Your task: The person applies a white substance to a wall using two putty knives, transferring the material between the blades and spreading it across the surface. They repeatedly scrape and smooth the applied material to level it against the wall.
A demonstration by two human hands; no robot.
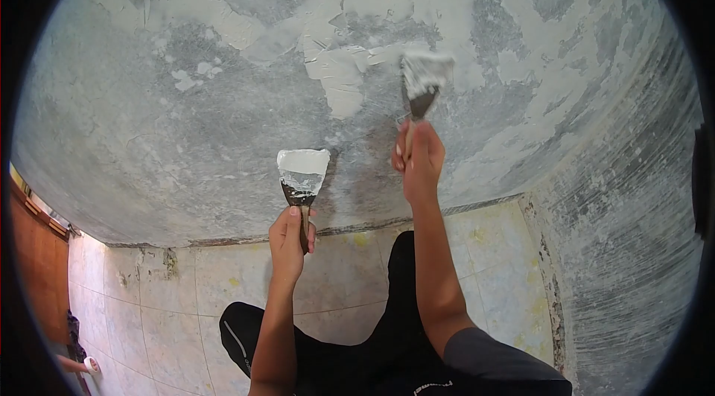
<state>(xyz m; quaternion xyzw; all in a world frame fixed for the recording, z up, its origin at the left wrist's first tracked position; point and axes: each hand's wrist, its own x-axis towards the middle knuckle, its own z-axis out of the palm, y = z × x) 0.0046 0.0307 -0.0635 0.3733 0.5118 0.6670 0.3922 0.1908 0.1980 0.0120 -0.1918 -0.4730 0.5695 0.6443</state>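
My left hand (289, 240) is clenched round the handle of the left knife (302, 173), whose blade is loaded with white filler and held up before the grey wall (186, 135). My right hand (418, 161) grips the right knife (424, 80) higher up, its blade against the wall beside a fresh white patch (335, 80).

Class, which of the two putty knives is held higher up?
The right hand's putty knife, by the white patch; the left hand's knife is lower.
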